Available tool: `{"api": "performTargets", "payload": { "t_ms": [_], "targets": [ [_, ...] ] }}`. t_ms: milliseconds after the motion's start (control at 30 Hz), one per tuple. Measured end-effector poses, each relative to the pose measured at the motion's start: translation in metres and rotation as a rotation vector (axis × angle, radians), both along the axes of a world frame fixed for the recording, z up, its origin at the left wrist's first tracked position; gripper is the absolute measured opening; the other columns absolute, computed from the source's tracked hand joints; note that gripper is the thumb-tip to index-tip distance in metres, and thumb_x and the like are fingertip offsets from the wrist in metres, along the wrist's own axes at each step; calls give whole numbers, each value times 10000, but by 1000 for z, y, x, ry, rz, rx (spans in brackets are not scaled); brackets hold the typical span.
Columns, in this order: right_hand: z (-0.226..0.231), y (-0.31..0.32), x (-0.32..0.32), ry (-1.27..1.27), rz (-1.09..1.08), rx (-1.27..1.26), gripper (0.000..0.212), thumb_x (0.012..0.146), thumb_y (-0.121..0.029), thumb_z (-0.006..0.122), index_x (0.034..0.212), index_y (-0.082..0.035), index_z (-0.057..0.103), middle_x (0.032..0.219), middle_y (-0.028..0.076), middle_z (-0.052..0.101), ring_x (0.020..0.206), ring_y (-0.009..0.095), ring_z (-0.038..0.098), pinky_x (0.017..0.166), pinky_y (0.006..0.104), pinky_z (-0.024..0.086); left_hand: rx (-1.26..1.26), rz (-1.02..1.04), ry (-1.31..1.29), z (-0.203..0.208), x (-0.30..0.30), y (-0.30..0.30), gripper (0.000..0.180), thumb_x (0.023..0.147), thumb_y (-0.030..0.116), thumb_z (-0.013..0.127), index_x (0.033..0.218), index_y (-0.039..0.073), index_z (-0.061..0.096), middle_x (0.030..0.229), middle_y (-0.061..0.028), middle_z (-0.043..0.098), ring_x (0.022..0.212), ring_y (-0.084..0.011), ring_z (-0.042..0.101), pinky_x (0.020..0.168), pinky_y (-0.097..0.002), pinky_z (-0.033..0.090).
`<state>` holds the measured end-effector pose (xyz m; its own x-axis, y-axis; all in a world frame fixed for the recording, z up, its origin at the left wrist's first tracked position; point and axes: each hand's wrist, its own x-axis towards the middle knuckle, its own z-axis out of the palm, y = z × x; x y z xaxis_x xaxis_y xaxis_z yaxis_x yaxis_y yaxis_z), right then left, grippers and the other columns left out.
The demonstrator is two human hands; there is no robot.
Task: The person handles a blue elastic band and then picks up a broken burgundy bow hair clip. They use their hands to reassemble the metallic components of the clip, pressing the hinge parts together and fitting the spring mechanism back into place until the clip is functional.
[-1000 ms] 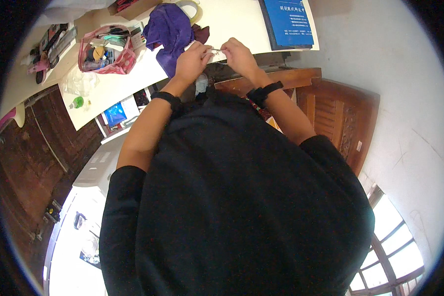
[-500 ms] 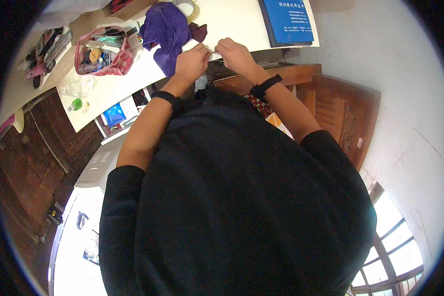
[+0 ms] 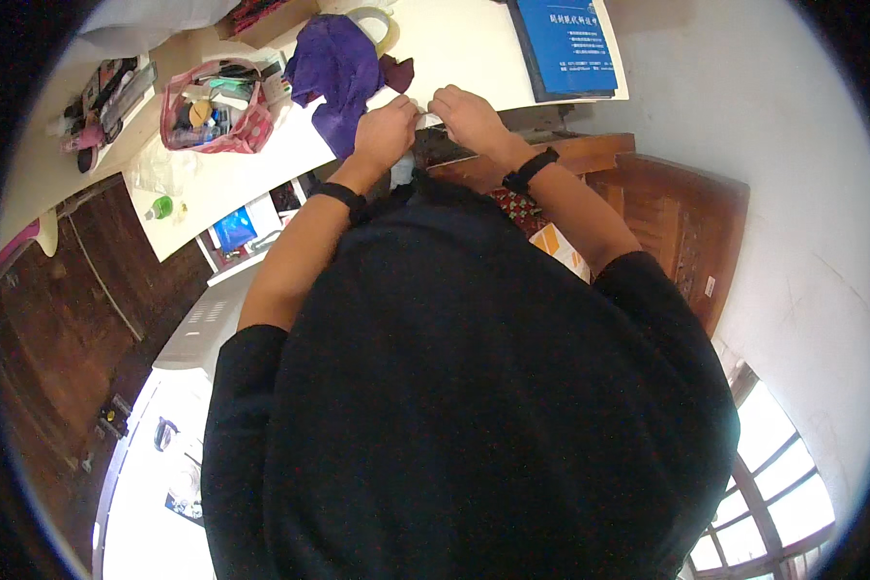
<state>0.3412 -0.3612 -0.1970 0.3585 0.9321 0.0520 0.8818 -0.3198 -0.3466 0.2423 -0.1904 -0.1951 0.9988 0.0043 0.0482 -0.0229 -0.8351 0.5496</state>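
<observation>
My left hand [image 3: 387, 131] and my right hand [image 3: 471, 120] are close together at the front edge of the table [image 3: 474, 53], fingers closed. Between their fingertips is a small whitish piece [image 3: 429, 121], pinched from both sides; its kind is too small to make out. A crumpled purple cloth [image 3: 336, 72] lies just left of my left hand, with a small dark red cloth [image 3: 397, 73] beside it. Behind the cloths lies a roll of tape [image 3: 385, 37]. Each wrist wears a black band.
A pink-trimmed clear pouch [image 3: 252, 130] full of small items sits at the left. Near the left corner lies a small green-capped bottle [image 3: 160, 208]. A blue folder [image 3: 568, 53] rests at the far right. Below the table are an open drawer [image 3: 239, 261] and a wooden chair [image 3: 662, 208].
The whole view has shifted slightly, the table things sitting a little further right and lower. More of the whitish piece shows between my fingertips. Both hands remain closed together.
</observation>
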Motion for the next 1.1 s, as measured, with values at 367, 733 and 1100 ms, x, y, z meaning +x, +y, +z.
{"api": "performTargets", "payload": {
  "t_ms": [367, 733, 1100],
  "targets": [
    [-3, 0, 3, 32, -82, 63, 294, 684, 8, 654, 965, -55, 597, 961, 88, 554, 967, 280, 559, 813, 381, 519, 45, 3, -9, 2, 11, 1, 101, 869, 160, 577, 833, 80, 627, 862, -84, 604, 721, -312, 649, 620, -430, 529],
    [-5, -6, 10, 52, -65, 89, 257, 692, 15, 644, 936, -49, 596, 951, 90, 558, 959, 286, 557, 835, 376, 515, 115, -49, 24, 4, 20, -4, 107, 863, 152, 556, 861, 89, 642, 884, -70, 611, 746, -305, 659, 619, -425, 537],
    [-4, -21, 4, 129, -213, 190, 131, 790, -33, 593, 917, -57, 610, 928, 105, 564, 937, 299, 564, 811, 399, 498, -62, 15, 51, 4, 14, -1, 313, 828, 323, 705, 1039, 95, 668, 965, -87, 620, 865, -310, 643, 719, -409, 528]
  ]
}}
